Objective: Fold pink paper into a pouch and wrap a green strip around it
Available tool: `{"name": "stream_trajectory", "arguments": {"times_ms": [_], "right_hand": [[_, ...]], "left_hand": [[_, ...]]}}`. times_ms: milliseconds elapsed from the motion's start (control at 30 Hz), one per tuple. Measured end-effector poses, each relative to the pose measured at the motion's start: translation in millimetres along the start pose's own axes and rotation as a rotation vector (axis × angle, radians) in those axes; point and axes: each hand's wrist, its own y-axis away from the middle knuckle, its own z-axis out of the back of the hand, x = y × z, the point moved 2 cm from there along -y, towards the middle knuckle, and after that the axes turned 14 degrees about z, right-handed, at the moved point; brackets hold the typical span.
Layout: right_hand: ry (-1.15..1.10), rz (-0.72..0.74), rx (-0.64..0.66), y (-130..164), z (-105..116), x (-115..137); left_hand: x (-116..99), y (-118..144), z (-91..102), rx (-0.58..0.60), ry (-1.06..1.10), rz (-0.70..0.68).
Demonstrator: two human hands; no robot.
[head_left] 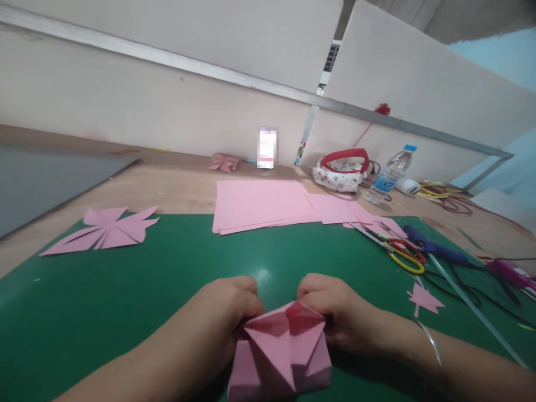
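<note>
**Two hands pinch a folded pink paper at the near edge of the mat**

The green cutting mat (125, 301) covers most of the wooden table (176, 187). At its far edge lies one stack of pink sheets (259, 204), with a few loose pink sheets (335, 207) overlapping it on the right.

One folded pink paper piece (281, 349) sits at the near middle of the mat, between the two hands. Its ridges meet in a point that faces the person, and its long axis runs from that point away toward the stack. The upper part opens like a pocket between the fingers.

The left hand (228, 312) is closed on the piece's left upper corner; the right hand (330, 312), with one thin bangle (431, 340) at the wrist, is closed on the right upper corner.

One flat star-shaped pink fold (104, 229) lies on the mat's far left corner; a second, smaller one (225, 162) rests by the wall. One water bottle (389, 174) and one red-rimmed pouch (342, 170) stand at the back right. One pair of scissors (397, 250) and one blue glue gun (435, 248) lie to the right. A single small pink scrap (425, 298) lies near the right wrist.
</note>
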Motion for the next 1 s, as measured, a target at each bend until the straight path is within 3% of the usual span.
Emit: {"name": "stream_trajectory", "arguments": {"times_ms": [233,367,500,633,833,1000], "right_hand": [[0.032,-0.024,0.000,2,-7,3],[0.135,0.030,-0.108,1,-4,4],[0.231,0.149,-0.149,-2,-3,3],[0.178,0.152,-0.072,1,-3,-1],[0.070,0.008,0.069,7,1,-3],[0.101,0.058,0.014,7,-3,4]], "left_hand": [[4,3,-2.9,-0.026,0.073,0.009],[9,7,-1.6,-0.031,0.252,0.092],[7,8,1.4,-0.003,0.240,0.117],[5,10,2.4,-0.007,0.217,0.077],[4,10,-0.5,-0.054,0.157,-0.025],[5,13,3.6,-0.021,0.132,-0.183]]}}
